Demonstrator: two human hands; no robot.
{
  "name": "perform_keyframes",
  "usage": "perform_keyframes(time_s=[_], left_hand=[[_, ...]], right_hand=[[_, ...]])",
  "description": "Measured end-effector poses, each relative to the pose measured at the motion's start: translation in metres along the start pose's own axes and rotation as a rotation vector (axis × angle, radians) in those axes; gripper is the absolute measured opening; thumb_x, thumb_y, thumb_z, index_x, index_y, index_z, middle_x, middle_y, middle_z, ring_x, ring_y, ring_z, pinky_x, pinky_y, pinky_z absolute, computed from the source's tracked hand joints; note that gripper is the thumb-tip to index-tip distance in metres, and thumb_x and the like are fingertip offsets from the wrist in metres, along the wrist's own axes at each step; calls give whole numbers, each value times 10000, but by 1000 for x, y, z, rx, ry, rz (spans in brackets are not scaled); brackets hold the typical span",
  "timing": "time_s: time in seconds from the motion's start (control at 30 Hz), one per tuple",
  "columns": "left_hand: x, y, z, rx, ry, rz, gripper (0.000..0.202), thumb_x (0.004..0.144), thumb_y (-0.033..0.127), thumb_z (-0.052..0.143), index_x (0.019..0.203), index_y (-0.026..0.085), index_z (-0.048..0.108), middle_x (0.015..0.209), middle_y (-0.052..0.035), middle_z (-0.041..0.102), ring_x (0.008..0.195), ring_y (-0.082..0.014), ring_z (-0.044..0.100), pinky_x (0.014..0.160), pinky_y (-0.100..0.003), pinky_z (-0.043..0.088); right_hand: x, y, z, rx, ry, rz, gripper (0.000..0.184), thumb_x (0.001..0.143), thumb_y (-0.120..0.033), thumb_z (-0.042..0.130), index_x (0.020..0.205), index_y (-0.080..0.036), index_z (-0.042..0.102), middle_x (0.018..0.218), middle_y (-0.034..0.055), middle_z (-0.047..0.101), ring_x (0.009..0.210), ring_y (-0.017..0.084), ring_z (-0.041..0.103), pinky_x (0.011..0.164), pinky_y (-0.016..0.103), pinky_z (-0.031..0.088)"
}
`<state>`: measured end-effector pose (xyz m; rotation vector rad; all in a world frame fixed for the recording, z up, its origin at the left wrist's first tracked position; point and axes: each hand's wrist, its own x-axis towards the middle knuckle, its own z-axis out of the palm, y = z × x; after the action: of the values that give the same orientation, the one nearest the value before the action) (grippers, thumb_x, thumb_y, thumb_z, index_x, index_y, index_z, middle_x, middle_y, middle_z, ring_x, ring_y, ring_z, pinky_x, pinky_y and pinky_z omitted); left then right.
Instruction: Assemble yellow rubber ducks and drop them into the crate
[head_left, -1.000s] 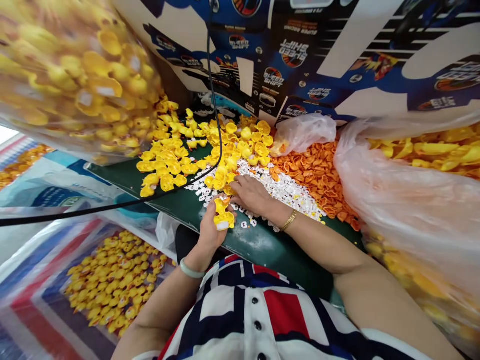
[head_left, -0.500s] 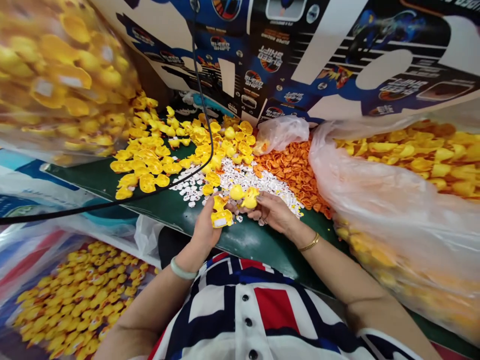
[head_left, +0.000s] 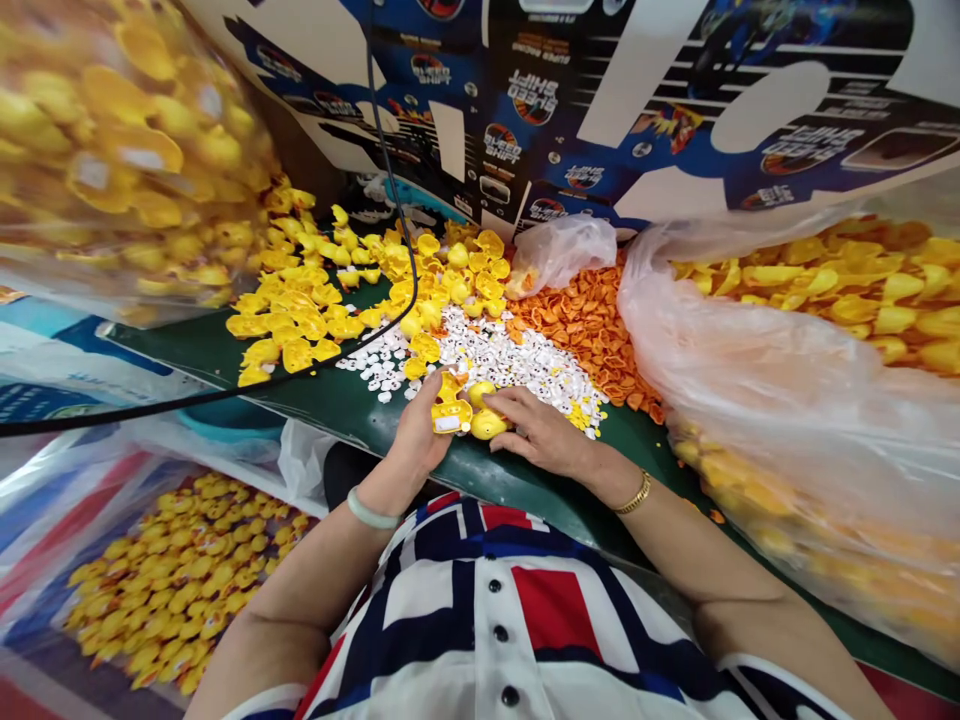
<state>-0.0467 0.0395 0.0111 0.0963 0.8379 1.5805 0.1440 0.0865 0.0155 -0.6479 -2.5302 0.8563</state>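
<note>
One rubber duck (head_left: 451,414) in the left hand (head_left: 417,432) points away, base up.

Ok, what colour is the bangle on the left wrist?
Pale green; the bangle shows best in the head view.

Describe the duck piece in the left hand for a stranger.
On the green bench, find the heap of small white pieces. At its near edge, the left hand holds a yellow duck piece; its white rectangular patch sets it apart from the round yellow piece beside it.
</note>
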Motion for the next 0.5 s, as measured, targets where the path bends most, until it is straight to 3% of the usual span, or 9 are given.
perform_keyframes(time_s=[0.07,0.17,0.23,0.37,0.5], left_hand=[[0,-1,-1,13,-8,-16,281,807,299,718,1024,131,657,899,-43,686,698,-133,647,697,-262,545],[-1,-1,-3,50,-37,-59,325,807,327,717,1058,132,646,866,-50,688,690,-148,657,665,-265,540],[-2,0,-4,82,-79,-93,356,824,376,703,1086,145,633,810,-56,684,703,-180,674,645,-282,539],[-2,2,-2,93,-112,-158,431,879,552,596,1042,155,635,737,-64,676,743,-227,698,639,-312,550],[0,-3,6,69,-115,-147,586,887,670,490,981,120,670,824,-102,715,817,-238,708,669,-307,562]], right_hand=[[0,-4,-6,-139,-86,0,551,932,-438,614,1434,-283,450,1233,115,555,1049,257,582,881,429,544],[0,-10,-20,-235,-176,-2,396,926,-371,625,1300,-258,564,1128,88,595,979,238,594,809,372,538],[2,-12,-31,-259,-114,17,342,913,-378,639,1224,-240,600,1087,78,605,945,228,601,778,352,526],[14,-23,-43,-269,129,-27,428,901,-452,651,1245,-207,582,1092,91,601,930,226,603,775,345,506],[33,-39,-33,-316,51,-150,369,913,-435,631,1186,-189,599,1076,93,609,898,215,592,717,324,490]])
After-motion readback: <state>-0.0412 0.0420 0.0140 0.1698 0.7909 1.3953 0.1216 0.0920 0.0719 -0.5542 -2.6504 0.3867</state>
